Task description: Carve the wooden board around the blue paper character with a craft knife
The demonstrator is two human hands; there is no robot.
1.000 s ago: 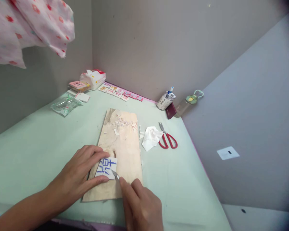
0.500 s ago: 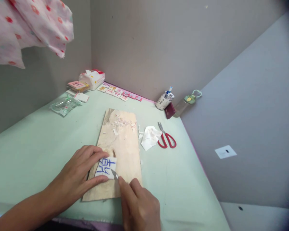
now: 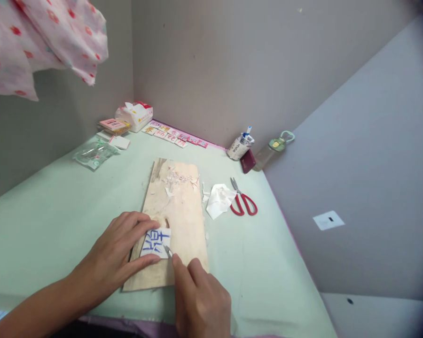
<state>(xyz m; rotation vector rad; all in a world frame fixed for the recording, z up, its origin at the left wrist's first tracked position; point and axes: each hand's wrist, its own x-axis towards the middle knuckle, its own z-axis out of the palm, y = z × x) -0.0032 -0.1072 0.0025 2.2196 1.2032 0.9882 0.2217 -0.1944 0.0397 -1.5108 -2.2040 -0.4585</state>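
Observation:
A small white square card [image 3: 155,241] with a blue-purple written character lies on a pale wooden board [image 3: 183,211]. My left hand [image 3: 121,246] grips the card between thumb and fingers at its upper and lower edges, pressing it on the board. In my right hand [image 3: 202,295] is a craft knife [image 3: 168,251], its handle mostly hidden by the fingers. The blade tip touches the card near its right side, beside the strokes. Pale shavings [image 3: 179,178] are scattered over the board's far end.
Right of the board lie a crumpled tissue [image 3: 220,199] and red-handled scissors [image 3: 245,199]. Farther back stand a pen cup [image 3: 240,146], a dark red box [image 3: 248,161] and a bottle [image 3: 271,152]. Lettered cards [image 3: 174,134], a tissue pack [image 3: 136,115] and a plastic bag [image 3: 96,154] lie at the back left.
The knife tip and my right hand have shifted slightly up and left. The card has turned a little under my left hand, which keeps its hold.

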